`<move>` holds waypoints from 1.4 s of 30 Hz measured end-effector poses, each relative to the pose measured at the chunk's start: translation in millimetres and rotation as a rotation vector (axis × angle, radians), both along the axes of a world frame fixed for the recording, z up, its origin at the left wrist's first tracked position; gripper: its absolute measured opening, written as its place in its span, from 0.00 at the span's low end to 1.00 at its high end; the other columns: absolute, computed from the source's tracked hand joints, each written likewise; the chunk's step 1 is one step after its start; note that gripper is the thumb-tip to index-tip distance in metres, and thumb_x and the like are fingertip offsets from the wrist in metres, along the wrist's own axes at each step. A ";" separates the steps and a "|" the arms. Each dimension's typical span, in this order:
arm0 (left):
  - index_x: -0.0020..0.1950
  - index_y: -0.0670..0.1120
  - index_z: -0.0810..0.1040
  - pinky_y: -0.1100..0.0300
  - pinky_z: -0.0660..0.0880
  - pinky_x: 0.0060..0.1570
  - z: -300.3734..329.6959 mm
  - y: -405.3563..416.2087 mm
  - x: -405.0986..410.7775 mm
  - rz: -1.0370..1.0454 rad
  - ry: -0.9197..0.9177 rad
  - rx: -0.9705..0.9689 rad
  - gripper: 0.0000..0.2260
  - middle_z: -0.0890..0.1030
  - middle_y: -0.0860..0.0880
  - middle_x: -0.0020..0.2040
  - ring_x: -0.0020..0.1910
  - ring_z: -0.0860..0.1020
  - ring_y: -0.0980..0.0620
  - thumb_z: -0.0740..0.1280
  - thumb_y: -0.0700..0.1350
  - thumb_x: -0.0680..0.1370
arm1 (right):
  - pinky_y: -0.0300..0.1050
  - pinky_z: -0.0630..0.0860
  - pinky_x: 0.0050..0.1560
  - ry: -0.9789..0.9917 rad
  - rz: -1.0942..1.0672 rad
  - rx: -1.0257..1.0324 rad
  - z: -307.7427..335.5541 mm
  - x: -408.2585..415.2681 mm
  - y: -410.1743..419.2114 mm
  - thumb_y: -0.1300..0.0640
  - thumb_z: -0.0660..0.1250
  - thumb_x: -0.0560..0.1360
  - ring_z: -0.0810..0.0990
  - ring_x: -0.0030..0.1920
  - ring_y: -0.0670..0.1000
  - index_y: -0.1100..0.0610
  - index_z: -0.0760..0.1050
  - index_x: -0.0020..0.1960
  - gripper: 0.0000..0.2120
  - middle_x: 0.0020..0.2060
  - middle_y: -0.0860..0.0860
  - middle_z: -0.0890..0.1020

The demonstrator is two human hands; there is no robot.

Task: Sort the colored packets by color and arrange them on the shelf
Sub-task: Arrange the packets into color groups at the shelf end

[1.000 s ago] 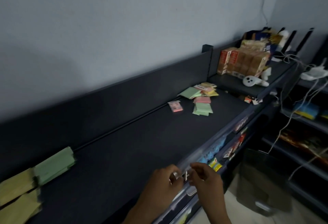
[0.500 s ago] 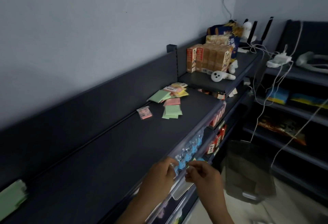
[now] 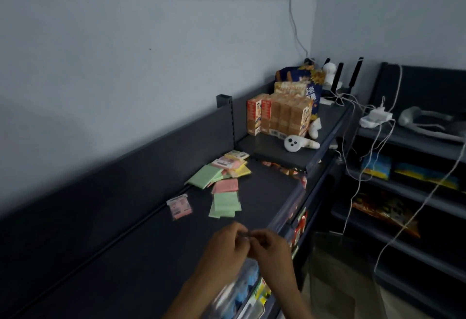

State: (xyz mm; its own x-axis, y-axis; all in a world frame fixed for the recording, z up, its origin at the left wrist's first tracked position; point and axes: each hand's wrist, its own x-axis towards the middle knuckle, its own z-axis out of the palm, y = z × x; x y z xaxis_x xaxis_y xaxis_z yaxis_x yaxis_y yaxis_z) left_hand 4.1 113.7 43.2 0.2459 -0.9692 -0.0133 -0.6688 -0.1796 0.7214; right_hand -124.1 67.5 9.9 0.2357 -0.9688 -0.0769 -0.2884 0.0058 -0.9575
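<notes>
The left hand (image 3: 224,250) and the right hand (image 3: 271,250) meet fingertip to fingertip above the front part of the dark shelf (image 3: 141,250). Their fingers are curled toward each other, and something small and dark shows between the tips. The hands are blurred, so I cannot tell whether they pinch it or only touch.

Just beyond the hands, a wide strip of bare shelf runs leftward along the back panel (image 3: 126,167). The front lip of the shelf (image 3: 290,207) passes just right of the hands.

The packets lie farther back on the same shelf, well apart from the hands. Nearest is a pink printed packet (image 3: 179,205), alone by the back panel. To its right sits a small stack of green packets (image 3: 225,205), with a pink packet (image 3: 225,185) touching its far edge. Behind these is a loose heap: a green packet (image 3: 204,176) on the left, yellow packets (image 3: 242,170) on the right, overlapping one another near the step up to the next shelf.

That higher shelf (image 3: 267,149) carries a row of cartons (image 3: 277,116) and a white controller (image 3: 297,143) near its front edge. White cables (image 3: 363,157) hang down at right.
</notes>
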 end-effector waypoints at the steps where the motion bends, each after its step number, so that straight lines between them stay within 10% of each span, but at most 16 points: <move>1: 0.61 0.54 0.76 0.67 0.73 0.50 0.6 -9.7 7.4 0.004 -0.006 0.000 0.09 0.78 0.58 0.55 0.53 0.77 0.61 0.63 0.49 0.82 | 0.49 0.83 0.47 0.022 -0.002 -0.007 -0.5 6.3 -11.3 0.59 0.70 0.77 0.85 0.41 0.43 0.51 0.83 0.49 0.05 0.40 0.46 0.86; 10: 0.65 0.53 0.73 0.56 0.75 0.59 -6.2 -82.7 64.5 0.034 0.001 0.076 0.13 0.72 0.53 0.61 0.58 0.75 0.55 0.64 0.51 0.80 | 0.54 0.83 0.51 0.165 0.007 0.023 2.1 52.0 -81.7 0.57 0.70 0.76 0.84 0.45 0.47 0.45 0.79 0.49 0.07 0.43 0.43 0.85; 19: 0.75 0.55 0.62 0.60 0.70 0.62 -30.6 -117.0 90.6 0.130 0.108 0.063 0.27 0.66 0.51 0.68 0.65 0.70 0.53 0.67 0.47 0.78 | 0.50 0.76 0.53 0.316 -0.058 0.038 -8.0 79.3 -111.6 0.58 0.68 0.77 0.81 0.54 0.58 0.66 0.77 0.57 0.13 0.51 0.60 0.84; 29: 0.80 0.59 0.48 0.58 0.67 0.69 -36.8 -148.5 94.3 0.202 0.058 0.120 0.40 0.64 0.51 0.72 0.71 0.66 0.51 0.68 0.40 0.76 | 0.45 0.76 0.44 0.384 0.080 0.049 -20.3 95.6 -161.4 0.51 0.70 0.76 0.81 0.44 0.50 0.54 0.81 0.52 0.08 0.41 0.49 0.83; 42: 0.70 0.56 0.71 0.71 0.66 0.47 -24.9 -184.1 86.9 0.407 0.018 -0.087 0.21 0.71 0.54 0.57 0.55 0.73 0.55 0.69 0.43 0.79 | 0.39 0.74 0.37 0.092 0.105 0.006 -19.1 92.6 -192.8 0.56 0.68 0.78 0.80 0.41 0.46 0.52 0.79 0.48 0.02 0.40 0.48 0.82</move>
